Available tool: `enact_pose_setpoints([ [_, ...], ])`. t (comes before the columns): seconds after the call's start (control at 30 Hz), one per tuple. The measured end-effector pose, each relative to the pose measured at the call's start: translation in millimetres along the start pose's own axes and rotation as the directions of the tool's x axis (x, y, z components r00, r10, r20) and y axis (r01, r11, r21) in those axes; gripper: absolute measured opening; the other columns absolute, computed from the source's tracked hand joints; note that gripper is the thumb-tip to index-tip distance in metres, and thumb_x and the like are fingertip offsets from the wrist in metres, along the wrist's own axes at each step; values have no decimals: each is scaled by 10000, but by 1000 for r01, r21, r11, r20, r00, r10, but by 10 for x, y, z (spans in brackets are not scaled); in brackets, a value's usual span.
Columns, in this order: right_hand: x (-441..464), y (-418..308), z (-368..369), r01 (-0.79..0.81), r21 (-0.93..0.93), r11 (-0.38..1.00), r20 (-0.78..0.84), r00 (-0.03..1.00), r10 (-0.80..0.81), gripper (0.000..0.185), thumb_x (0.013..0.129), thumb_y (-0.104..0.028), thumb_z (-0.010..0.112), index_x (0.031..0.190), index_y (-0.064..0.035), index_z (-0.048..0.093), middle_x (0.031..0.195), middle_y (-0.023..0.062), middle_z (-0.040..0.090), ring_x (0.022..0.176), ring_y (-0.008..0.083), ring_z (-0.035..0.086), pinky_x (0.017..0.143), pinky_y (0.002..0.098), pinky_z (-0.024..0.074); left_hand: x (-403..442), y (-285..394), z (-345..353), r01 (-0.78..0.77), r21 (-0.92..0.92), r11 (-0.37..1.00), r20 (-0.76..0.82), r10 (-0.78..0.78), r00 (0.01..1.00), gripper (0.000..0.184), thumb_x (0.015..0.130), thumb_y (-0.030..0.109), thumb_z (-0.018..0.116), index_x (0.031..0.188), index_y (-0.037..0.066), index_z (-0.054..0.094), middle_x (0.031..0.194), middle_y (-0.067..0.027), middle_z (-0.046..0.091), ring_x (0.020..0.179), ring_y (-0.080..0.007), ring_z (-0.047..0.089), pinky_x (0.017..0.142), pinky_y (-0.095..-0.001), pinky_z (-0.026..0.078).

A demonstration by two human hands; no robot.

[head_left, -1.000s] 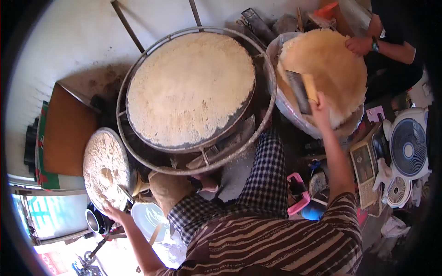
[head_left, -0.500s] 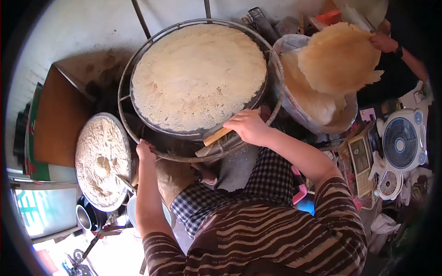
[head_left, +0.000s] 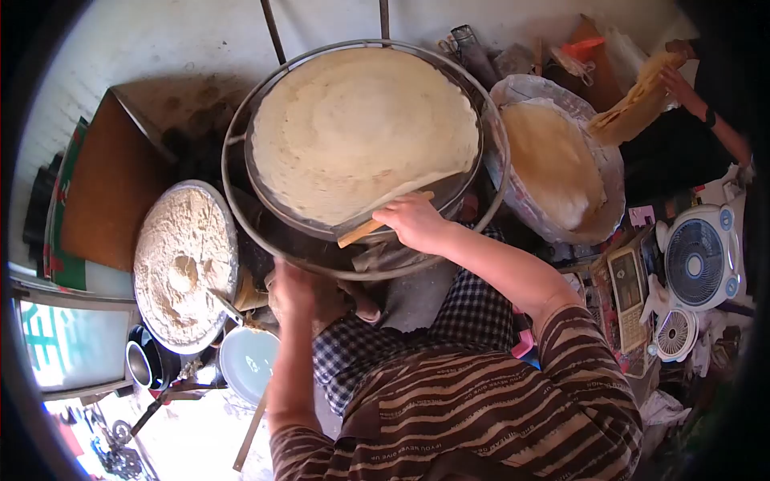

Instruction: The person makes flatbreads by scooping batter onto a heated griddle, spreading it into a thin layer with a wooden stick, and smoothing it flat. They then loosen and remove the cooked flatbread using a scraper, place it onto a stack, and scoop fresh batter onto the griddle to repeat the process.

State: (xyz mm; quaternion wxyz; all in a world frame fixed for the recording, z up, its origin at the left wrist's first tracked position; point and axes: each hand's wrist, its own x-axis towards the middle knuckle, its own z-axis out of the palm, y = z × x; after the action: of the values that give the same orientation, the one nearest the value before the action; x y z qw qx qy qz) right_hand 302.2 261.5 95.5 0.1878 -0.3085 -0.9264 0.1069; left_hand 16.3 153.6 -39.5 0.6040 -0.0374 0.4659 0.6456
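Note:
A round sheet of pale batter (head_left: 361, 120) covers most of a dark griddle (head_left: 281, 210); its near right edge runs almost straight, with bare dark metal in front. My right hand (head_left: 413, 223) is closed on a flat wooden scraper (head_left: 361, 232) at the griddle's near side, beside that edge. A round metal ring (head_left: 239, 196) surrounds the griddle. My left hand (head_left: 293, 290) is just below the ring's near left side, smeared by motion. Whether it touches the ring I cannot tell.
A wide basin of thick dough (head_left: 180, 240) stands at left, a handled tool (head_left: 223, 305) resting in it. At right, a plastic-lined basin (head_left: 561, 232) holds thin browned flatbreads (head_left: 549, 152). Another person's hand (head_left: 680, 86) holds a flatbread (head_left: 638, 103). Fans (head_left: 696, 260) stand farther right.
The batter looks smoother, with a straight near edge. My left hand has come off its grip point on the ring, toward me. The other person's flatbread now hangs folded, farther right.

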Motion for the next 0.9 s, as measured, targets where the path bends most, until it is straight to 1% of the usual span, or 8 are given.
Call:
enact_pose_setpoints([
  [0.03,-19,-17,8,9,5,1000,-22,1000,-9,55,750,-56,535,794,-61,568,775,115,617,838,322,608,729,432,430,137,188,13,-170,58,984,-326,180,928,526,974,469,407,994,-37,549,985,-150,609,921,-262,573,805,-386,485],
  [0.13,33,-22,56,30,19,999,-25,999,-30,55,762,-75,524,788,-69,572,766,112,619,819,317,610,715,429,429,131,90,187,-110,74,991,-74,116,990,518,1001,427,315,990,-34,552,949,-150,614,830,-251,582,734,-379,491],
  [0.17,55,-37,79,32,24,999,-28,999,-31,56,768,-84,520,783,-72,573,761,112,620,813,314,610,712,428,428,-73,-213,240,-105,460,881,26,105,994,484,1007,377,318,973,-45,551,902,-170,615,778,-271,593,749,-397,510],
  [0.27,177,-51,145,45,20,999,-42,998,-44,70,781,-108,512,768,-78,573,747,110,622,798,307,611,707,425,426,-980,-853,862,74,-75,994,140,-63,988,206,948,152,499,1021,-22,582,931,-104,646,861,-192,608,697,-351,524],
  [0.37,233,-75,177,38,10,999,-36,999,-38,80,786,-117,510,752,-78,571,734,107,624,789,303,614,701,425,429,-1152,-885,769,457,267,849,160,-506,847,341,974,292,466,1168,12,480,1094,-162,569,995,-233,530,882,-404,449],
  [0.43,283,-96,111,-2,4,1000,1,1000,2,80,785,-112,512,744,-74,569,730,107,625,784,303,619,694,425,433,-274,-779,-29,127,232,965,524,-233,819,373,998,346,408,1153,19,494,1051,-146,580,950,-231,538,894,-364,445],
  [0.57,303,-82,83,-10,-5,1000,20,1000,10,88,786,-111,512,733,-74,573,716,105,627,761,304,626,670,425,439,22,387,237,-179,100,979,-311,202,929,447,1007,430,350,1132,39,527,979,-118,604,873,-223,568,867,-323,460],
  [0.9,465,-169,130,-25,-60,998,49,998,27,109,780,-121,531,741,-73,621,725,128,649,765,303,645,683,431,458,-833,-678,665,278,204,939,187,-316,930,284,962,250,499,1136,31,446,949,-137,597,962,-288,585,872,-429,486],
])
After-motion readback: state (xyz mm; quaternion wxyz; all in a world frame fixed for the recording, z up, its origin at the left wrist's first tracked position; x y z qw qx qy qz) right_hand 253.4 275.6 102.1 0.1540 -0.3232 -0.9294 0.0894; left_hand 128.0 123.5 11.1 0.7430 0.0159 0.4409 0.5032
